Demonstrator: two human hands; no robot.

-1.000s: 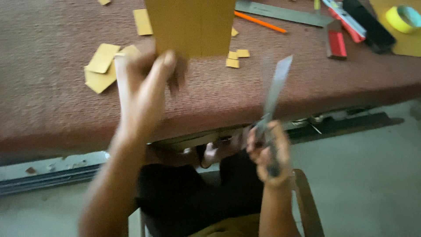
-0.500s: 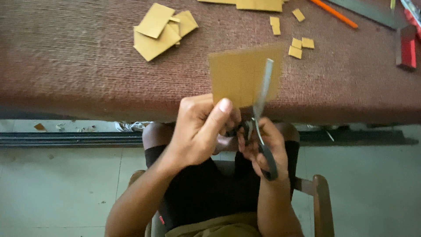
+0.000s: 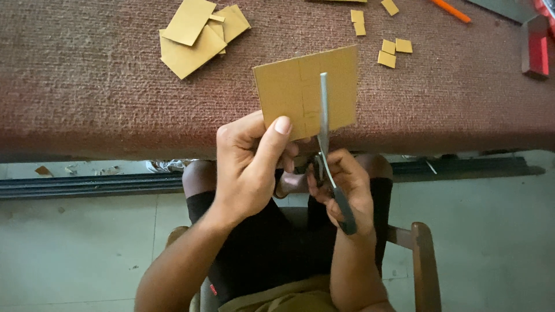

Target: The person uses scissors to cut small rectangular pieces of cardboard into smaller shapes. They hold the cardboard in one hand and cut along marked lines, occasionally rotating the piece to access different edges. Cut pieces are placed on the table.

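A wide table (image 3: 87,98) covered in coarse maroon cloth fills the upper half of the view, its near edge running left to right above the person's lap. Below it lie a pale floor (image 3: 491,231) and a wooden chair (image 3: 421,254) whose arm shows at the lower right. The card (image 3: 292,92), a tan rectangle, is held up in front of the table edge, its long axis roughly left to right and slightly tilted, the right end higher; faint pencil lines run across its short way. The left hand (image 3: 245,167) grips the card's lower left edge, thumb pressed flat on the face and fingers curled behind it. The right hand (image 3: 344,188) is closed round the dark handles of the scissors (image 3: 325,138), just right of the left hand and below the card. The scissors' long axis is near upright: the blades point up and away from the person, lying across the card's middle right, the tip close to the top edge. How far the blades are parted cannot be told. On the table at upper left sits a loose heap of larger offcuts (image 3: 193,34). Small tan squares (image 3: 393,51) lie scattered at upper right. A red block (image 3: 536,49) stands near the right edge, and an orange pencil (image 3: 451,10) lies at the top.
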